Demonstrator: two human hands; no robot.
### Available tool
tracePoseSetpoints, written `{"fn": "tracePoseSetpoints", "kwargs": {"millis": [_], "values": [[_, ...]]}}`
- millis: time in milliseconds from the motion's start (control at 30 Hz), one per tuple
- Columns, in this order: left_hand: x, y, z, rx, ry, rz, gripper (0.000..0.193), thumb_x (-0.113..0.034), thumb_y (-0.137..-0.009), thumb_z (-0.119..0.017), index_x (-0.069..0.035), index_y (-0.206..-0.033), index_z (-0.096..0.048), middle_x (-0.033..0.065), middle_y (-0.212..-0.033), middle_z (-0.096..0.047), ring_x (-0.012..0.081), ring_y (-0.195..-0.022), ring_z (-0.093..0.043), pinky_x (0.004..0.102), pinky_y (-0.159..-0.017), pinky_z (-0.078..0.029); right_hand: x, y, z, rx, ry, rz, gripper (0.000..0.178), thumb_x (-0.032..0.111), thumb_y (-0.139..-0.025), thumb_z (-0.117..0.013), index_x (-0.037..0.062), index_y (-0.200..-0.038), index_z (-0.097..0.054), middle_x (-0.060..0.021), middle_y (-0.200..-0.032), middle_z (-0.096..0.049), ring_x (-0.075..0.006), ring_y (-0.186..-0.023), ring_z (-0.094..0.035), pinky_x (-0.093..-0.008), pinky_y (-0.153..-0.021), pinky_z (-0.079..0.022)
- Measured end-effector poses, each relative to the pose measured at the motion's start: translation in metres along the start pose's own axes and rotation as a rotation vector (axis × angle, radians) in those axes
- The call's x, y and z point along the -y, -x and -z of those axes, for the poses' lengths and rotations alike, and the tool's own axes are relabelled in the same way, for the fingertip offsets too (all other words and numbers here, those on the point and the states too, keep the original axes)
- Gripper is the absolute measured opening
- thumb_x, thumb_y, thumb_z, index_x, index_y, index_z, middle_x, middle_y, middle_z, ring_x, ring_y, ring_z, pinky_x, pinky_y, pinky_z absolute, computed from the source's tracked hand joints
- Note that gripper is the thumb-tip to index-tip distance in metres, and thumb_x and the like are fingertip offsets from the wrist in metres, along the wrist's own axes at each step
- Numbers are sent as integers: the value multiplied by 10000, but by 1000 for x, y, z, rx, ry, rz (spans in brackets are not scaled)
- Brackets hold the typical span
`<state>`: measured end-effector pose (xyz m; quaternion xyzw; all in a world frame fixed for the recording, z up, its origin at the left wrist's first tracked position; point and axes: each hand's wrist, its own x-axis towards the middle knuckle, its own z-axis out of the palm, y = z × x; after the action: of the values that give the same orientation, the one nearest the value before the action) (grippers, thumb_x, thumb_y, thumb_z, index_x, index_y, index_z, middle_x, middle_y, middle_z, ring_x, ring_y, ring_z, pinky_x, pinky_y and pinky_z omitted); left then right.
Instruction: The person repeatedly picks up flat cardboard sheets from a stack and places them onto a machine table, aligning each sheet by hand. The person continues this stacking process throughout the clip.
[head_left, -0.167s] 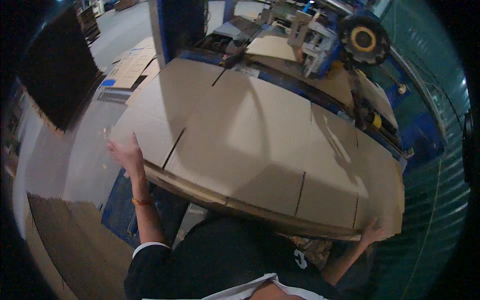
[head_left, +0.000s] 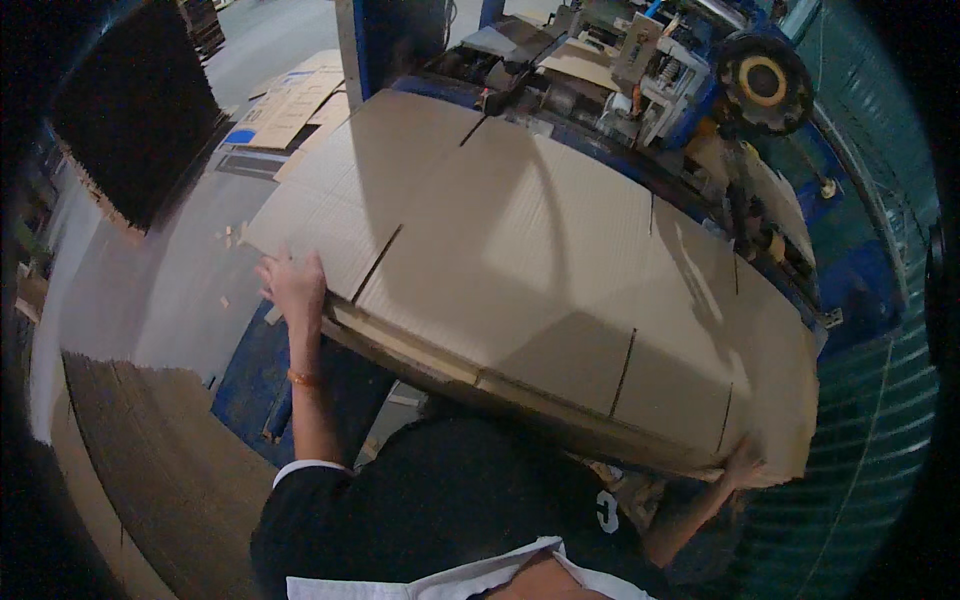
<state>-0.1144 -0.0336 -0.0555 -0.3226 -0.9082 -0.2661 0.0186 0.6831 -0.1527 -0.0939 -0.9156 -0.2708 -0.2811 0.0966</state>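
A stack of large brown cardboard sheets with dark slots cut in from the long edges lies in front of me, close to my body. My left hand is at its near left corner, fingers apart and thumb raised beside the edge. At the near right corner, my right hand rests against the cardboard with its fingers stretched out, slightly blurred. Neither hand is wrapped round a sheet. The undersides of the sheets are hidden.
Beyond the stack stands a blue machine with rollers and a black wheel. Printed cardboard lies at the far left, near a tall dark stack. More brown cardboard is at lower left; a green corrugated wall runs along the right.
The view has shifted, so the stack and machine appear farther right and higher. My hands keep to the same corners. Less brown cardboard shows on the machine's rollers.
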Motion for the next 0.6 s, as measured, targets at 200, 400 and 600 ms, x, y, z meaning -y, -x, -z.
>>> {"fn": "tracePoseSetpoints", "kwargs": {"millis": [200,400,600], "values": [[-22,2,23,-71,200,-124,671,-352,-800,-590,-58,-1355,-351,390,-1343,-221,514,-1286,-180,560,-1032,-193,25,-4,36,-129,-927,-113,540,401,-866,-528,-2,-1225,-504,-219,-1274,-473,-395,-1177,-424,-518,-942,-368],[-36,-17,34,-199,477,-220,760,-344,-795,-614,24,-1365,-272,391,-1345,-223,512,-1277,-195,452,-1054,-218,-9,-38,44,-162,-1051,-461,387,288,-855,-535,-9,-1093,-603,-142,-1130,-593,-277,-957,-572,-352,-843,-458],[-30,-36,24,-205,488,-79,795,-313,-797,-626,72,-1361,-218,351,-1330,-299,491,-1256,-252,428,-1066,-198,-9,-135,80,47,-1032,-55,402,288,-766,-617,-49,-984,-636,-106,-887,-633,-212,-745,-565,-319,-693,-458]]}}
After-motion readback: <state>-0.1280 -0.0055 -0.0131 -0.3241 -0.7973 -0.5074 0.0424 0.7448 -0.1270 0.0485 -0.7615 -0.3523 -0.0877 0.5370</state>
